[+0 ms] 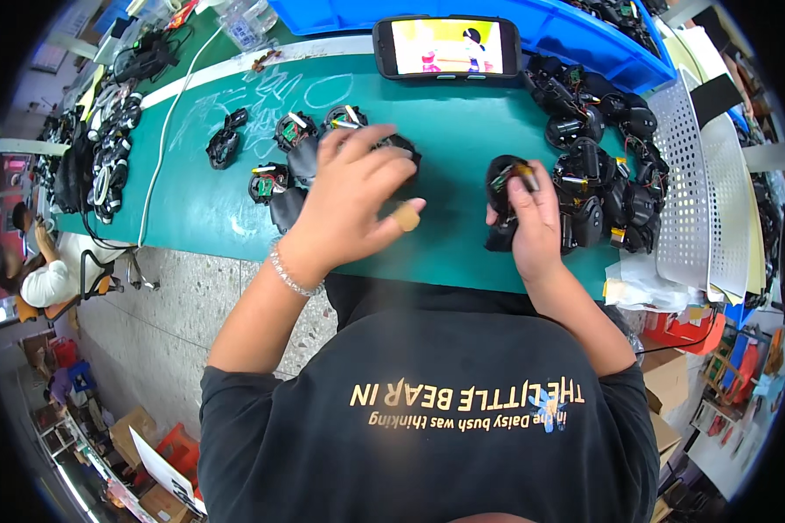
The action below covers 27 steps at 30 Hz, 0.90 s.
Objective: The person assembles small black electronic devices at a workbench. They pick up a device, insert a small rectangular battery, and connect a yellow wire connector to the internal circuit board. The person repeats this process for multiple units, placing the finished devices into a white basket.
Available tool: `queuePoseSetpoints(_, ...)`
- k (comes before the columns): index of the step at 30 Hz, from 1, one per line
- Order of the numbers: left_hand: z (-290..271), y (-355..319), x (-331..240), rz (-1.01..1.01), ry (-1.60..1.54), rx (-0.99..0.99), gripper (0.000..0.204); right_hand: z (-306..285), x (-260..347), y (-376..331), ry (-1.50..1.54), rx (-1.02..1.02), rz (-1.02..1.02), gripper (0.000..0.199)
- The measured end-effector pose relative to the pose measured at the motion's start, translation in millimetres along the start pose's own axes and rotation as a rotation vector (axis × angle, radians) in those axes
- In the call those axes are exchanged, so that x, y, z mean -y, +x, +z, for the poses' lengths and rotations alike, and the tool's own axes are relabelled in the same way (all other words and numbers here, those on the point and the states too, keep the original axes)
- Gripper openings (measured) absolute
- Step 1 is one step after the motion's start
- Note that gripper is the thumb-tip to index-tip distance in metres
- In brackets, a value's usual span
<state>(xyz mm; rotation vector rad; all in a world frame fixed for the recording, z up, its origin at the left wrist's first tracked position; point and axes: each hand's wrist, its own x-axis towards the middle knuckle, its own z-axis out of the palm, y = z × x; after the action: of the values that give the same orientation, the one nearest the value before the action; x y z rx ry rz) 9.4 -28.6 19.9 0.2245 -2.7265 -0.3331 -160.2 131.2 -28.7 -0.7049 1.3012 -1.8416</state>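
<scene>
Viewed from the person's head through the left of two fisheye cameras, upright and unmirrored; directed steeply down at close range onto left hand point(353, 192), right hand point(535, 222) and green counter point(452, 131); wide enough to include floor point(196, 301); curved toward the rim.

Worktop point(453, 113): green; pale scribbled lines point(253, 109) toward the far left corner. Bin point(576, 48), far edge: solid blue. Phone point(447, 46), far edge: black, yellow-and-white display. Housings point(589, 213), right edge: black. Basket point(685, 174), right edge: pale grey, regular round perforations. Cable point(167, 118), left side: white. Shirt point(462, 349), near edge: black, gold lettering point(462, 397).
</scene>
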Motion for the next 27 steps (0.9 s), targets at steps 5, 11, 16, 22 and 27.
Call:
queuePoseSetpoints(5, -10.6, -33.9, 32.2, -0.310, 0.071, -0.490, 0.039, 31.7, -0.5, 31.2, -0.099, 0.102, -0.024, 0.024)
queuePoseSetpoints(11, 4.2, -89.8, 42.1, -1.006, -0.865, -0.885, 0.058, 80.1, -34.3, 96.3, -0.508, 0.334, -0.200, 0.029)
queuePoseSetpoints(16, 17.6, -59.3, 29.3, -0.950, -1.130, -0.866, 0.069, 121.0, -40.4, 114.6, -0.612, 0.450, -0.177, 0.032)
queuePoseSetpoints(22, 31.8, -35.4, 36.9, -0.865, -1.016, -0.905, 0.050, 143.9, -46.2, 98.9, -0.544, 0.409, -0.145, 0.040)
queuePoseSetpoints(27, 37.3, -33.3, 30.7, -0.792, -1.093, -1.001, 0.044, 145.1, -38.0, 86.8, -0.431, 0.370, -0.100, 0.045)
